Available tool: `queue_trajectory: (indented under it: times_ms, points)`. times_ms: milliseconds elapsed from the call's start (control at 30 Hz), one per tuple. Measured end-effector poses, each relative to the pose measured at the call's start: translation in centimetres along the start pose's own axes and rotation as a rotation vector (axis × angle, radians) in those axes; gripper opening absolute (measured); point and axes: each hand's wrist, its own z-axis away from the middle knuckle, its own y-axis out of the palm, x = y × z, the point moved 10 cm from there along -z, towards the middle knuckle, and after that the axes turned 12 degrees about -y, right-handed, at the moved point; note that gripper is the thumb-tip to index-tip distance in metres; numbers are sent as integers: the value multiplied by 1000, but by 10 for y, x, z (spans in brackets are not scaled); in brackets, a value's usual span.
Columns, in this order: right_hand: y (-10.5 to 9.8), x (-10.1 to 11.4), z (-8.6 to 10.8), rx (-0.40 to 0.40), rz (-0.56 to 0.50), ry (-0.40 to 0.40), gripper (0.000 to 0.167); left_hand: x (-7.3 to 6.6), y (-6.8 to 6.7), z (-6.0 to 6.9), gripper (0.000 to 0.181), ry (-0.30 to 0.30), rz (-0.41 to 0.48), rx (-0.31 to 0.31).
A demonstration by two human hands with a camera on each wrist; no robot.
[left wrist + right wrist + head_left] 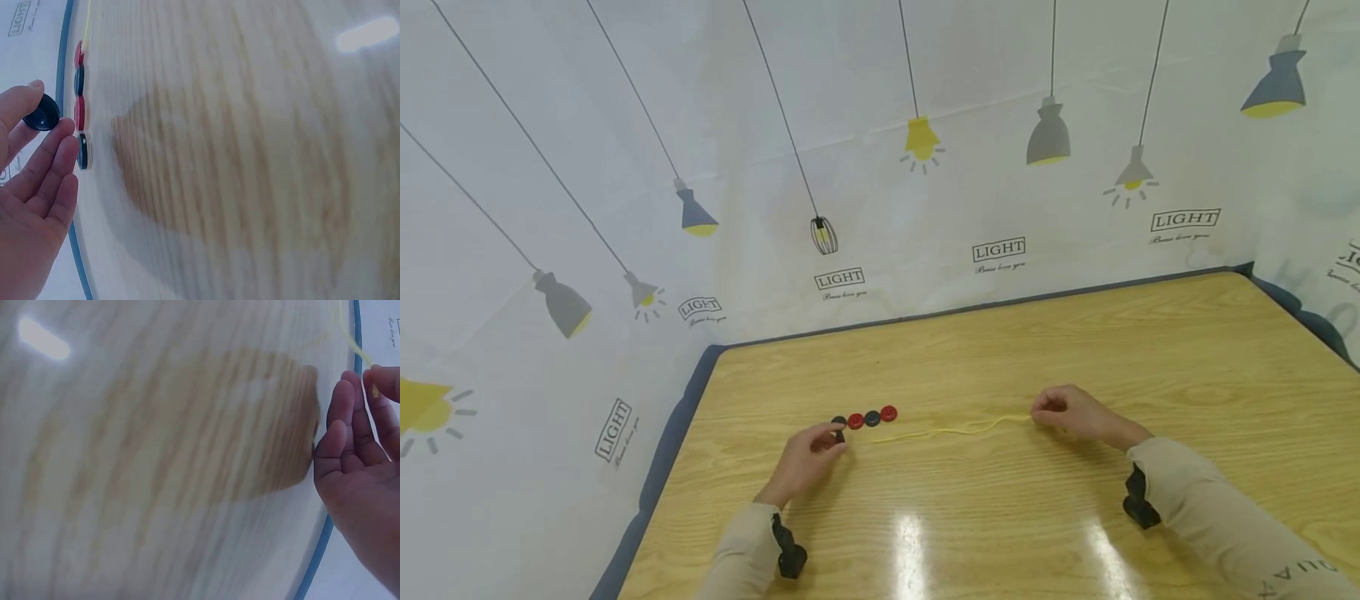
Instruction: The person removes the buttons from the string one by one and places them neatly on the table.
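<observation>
My left hand (pixel 807 463) pinches a black button (pixel 44 114) between thumb and fingertip, tilted up off the table. Just beyond it, two red buttons (pixel 889 413) and two black buttons (pixel 872 418) lie side by side in a row, colours alternating. To the right, my right hand (pixel 1072 412) pinches a yellow string (pixel 962 431) close to its tip, which pokes out below the thumb in the right wrist view. The string runs slack and partly doubled leftward across the table. Whether its far end meets the held button, I cannot tell.
Both hands are over a wood-grain table (pixel 970 508) with a blue edge along the back and left. Behind it hangs a pale curtain (pixel 880 200) printed with lamps. Each wrist carries a black camera mount (pixel 1141 498).
</observation>
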Motion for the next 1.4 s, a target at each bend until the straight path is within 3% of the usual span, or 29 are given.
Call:
queue_trajectory:
  times_ms: [200,400,567,1033,1233,1400]
  points:
    - [1,-7,3,28,-13,-7,17,11,-7,-6,30,-18,-43,-32]
    - [2,-7,3,37,-33,-6,17,22,-14,-11,34,-45,-172,-81]
    - [4,-7,3,43,-36,-3,17,31,-19,-19,35,-72,-201,-110]
    - [5,-8,2,36,-41,-6,17,29,-28,-27,33,-98,-164,-220]
    - [4,-6,4,33,-37,-18,16,30,-27,-29,28,-94,-153,-214]
    - [3,-3,5,26,-9,-32,15,33,-25,-30,27,-98,-84,-202]
